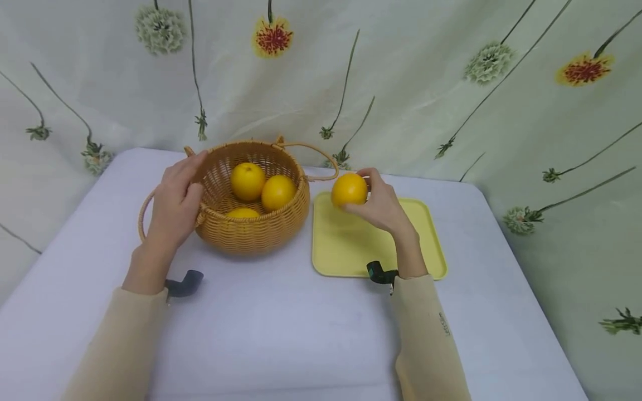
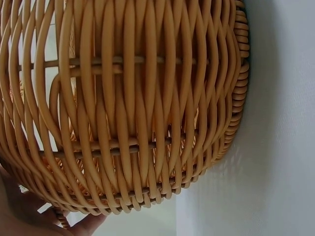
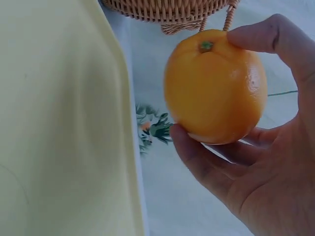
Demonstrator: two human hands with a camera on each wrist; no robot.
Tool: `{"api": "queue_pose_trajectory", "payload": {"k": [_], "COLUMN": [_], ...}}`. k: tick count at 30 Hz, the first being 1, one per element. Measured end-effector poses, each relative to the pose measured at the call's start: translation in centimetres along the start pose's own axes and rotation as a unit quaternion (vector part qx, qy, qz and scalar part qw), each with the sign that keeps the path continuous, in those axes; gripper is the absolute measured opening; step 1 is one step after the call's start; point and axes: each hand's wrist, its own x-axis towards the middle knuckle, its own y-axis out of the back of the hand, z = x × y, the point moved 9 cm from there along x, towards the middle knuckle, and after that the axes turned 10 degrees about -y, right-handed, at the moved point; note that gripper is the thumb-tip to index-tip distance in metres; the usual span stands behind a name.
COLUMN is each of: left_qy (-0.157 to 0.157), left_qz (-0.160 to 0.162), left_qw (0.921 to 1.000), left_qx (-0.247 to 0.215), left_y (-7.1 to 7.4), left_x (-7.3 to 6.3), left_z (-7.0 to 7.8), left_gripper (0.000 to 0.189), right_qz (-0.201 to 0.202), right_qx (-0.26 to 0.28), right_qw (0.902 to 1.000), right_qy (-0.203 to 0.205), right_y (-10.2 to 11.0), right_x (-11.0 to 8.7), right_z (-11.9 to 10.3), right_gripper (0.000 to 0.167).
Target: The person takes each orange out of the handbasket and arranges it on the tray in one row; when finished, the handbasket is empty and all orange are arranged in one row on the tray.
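A round wicker basket (image 1: 251, 236) stands on the table with three oranges inside: one at the back (image 1: 248, 181), one to the right (image 1: 278, 192) and one partly hidden by the front rim (image 1: 243, 213). My left hand (image 1: 175, 200) grips the basket's left rim; the weave fills most of the left wrist view. Over the yellow tray (image 1: 351, 256), my right hand (image 1: 381, 206) holds another orange (image 3: 214, 88) between thumb and fingers. Its green stem end shows in the right wrist view, and it is raised off the tray.
The basket's right handle (image 1: 321, 149) folds outward near the tray's back left corner. A white cloth covers the table (image 1: 281, 334). Behind it hangs a flowered curtain (image 1: 401, 72). Dark wrist-worn camera mounts (image 1: 185, 284) stick out beside both wrists.
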Motion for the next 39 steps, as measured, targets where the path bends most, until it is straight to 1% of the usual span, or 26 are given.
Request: {"api": "queue_pose_trajectory", "payload": {"k": [3,5,8,14,18,20,23,26,28,32,39], "left_qy": [0.000,0.001,-0.001,-0.004,0.004,0.006,0.007,0.006,0.003,-0.001,0.003], "left_qz": [-0.002,-0.004,-0.003,0.006,0.005,0.006,0.006,0.005,0.005,0.007,0.006], "left_qw": [1.0000,1.0000,1.0000,1.0000,0.9999,0.9999,0.9999,0.9999,0.9999,0.9999,0.9999], "left_qx": [-0.002,-0.004,-0.007,-0.007,-0.009,-0.012,-0.014,-0.015,-0.015,-0.010,-0.009], "left_y": [0.1,0.1,0.0,0.3,0.3,0.3,0.1,-0.1,-0.1,-0.1,0.1], "left_x": [0.1,0.0,0.0,0.2,0.0,-0.1,-0.1,0.0,0.0,0.1,-0.1], "left_z": [0.1,0.1,0.1,0.3,0.0,-0.2,-0.3,-0.3,-0.3,-0.2,-0.2], "left_gripper": [0.059,0.060,0.060,0.059,0.060,0.060,0.060,0.060,0.060,0.059,0.059], "right_qz": [-0.017,-0.025,-0.026,-0.029,-0.053,-0.065,-0.073,-0.070,-0.067,-0.065,-0.059], "right_qx": [-0.007,-0.011,-0.016,-0.032,-0.042,-0.052,-0.067,-0.058,-0.052,-0.052,-0.052], "right_qw": [0.9998,0.9996,0.9995,0.9990,0.9975,0.9963,0.9951,0.9957,0.9961,0.9962,0.9964], "right_qy": [-0.011,-0.011,-0.008,0.009,0.022,0.020,0.004,-0.017,-0.025,-0.026,-0.029], "right_y": [-1.2,-2.1,-3.1,-4.3,-5.0,-5.2,-5.2,-4.7,-4.2,-3.7,-3.3], "right_x": [0.4,0.7,1.0,1.4,1.4,1.2,1.0,0.7,0.6,0.5,0.6], "right_z": [0.6,0.8,1.0,0.8,0.6,0.7,1.0,1.2,1.4,1.5,1.6], "right_gripper": [0.079,0.079,0.078,0.079,0.086,0.092,0.101,0.105,0.105,0.105,0.101]}}
